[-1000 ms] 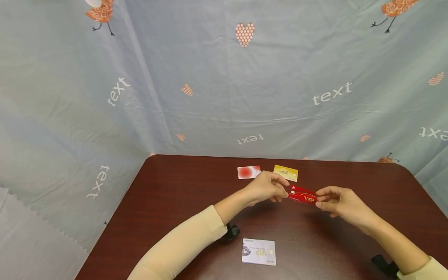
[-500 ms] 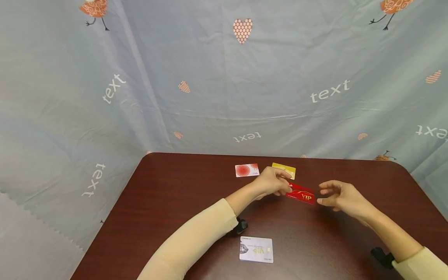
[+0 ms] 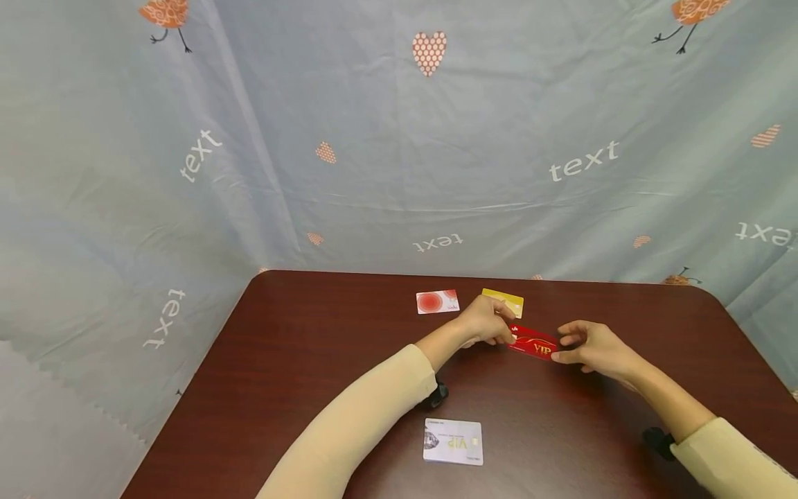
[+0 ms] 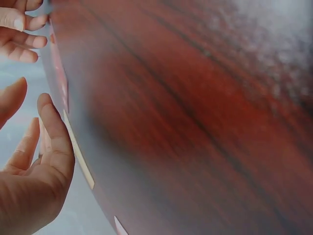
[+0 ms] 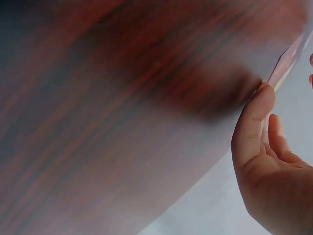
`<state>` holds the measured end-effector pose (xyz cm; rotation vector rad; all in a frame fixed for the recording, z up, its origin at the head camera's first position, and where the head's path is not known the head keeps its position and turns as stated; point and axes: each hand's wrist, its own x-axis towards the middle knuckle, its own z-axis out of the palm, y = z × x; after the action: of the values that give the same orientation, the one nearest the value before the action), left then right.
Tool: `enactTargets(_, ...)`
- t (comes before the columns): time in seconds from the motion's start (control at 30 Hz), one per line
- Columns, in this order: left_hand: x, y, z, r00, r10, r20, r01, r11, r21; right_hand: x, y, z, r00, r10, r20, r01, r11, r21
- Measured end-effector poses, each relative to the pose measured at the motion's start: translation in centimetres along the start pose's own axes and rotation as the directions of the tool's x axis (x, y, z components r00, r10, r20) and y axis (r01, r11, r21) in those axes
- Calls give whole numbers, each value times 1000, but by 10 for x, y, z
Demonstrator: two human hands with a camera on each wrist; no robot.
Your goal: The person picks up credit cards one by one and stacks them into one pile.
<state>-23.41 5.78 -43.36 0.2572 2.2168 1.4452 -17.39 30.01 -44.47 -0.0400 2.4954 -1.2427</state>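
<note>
A red VIP card (image 3: pixel 533 342) lies between my two hands, and it looks flat on the dark wooden table (image 3: pixel 324 360). My left hand (image 3: pixel 487 320) is at the card's left end, its thumb close to the edge. In the left wrist view the left thumb and fingers stand apart, and I see no pinch on the card. My right hand (image 3: pixel 595 348) is at the other end, with the thumb tip at the card's near right corner and the fingers spread from it. The right wrist view shows that thumb (image 5: pixel 254 117) at the card's edge (image 5: pixel 285 61).
Behind my left hand lies a yellow card (image 3: pixel 511 303), partly covered by the fingers. A white card with red circles (image 3: pixel 438 301) lies left of it. Nearer me is a white VIP card (image 3: pixel 453 441). A patterned cloth (image 3: pixel 349 201) hangs behind the table.
A second ago the right fingers held the red card's right end. Half a second ago they were off it. Now the right hand has moved left, back to the card.
</note>
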Motion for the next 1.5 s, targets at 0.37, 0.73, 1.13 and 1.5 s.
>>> enactTargets(0.37,11,-6,12,999,16,-39,-10,990,138,10,-3,5,1000,-12,-7,12,1000,0)
enactTargets(0.73,14,-7,11,999,10,-33,-2,966,260,18,0,8,999,-41,-6,41,999,-1)
enactTargets(1.13,16,-5,10,1000,-6,-1,6,953,303,20,-2,6,997,-72,-15,71,997,-43)
enactTargets(1.5,14,-3,13,996,85,-15,-70,898,435,17,-3,8,998,-46,-47,45,999,-28)
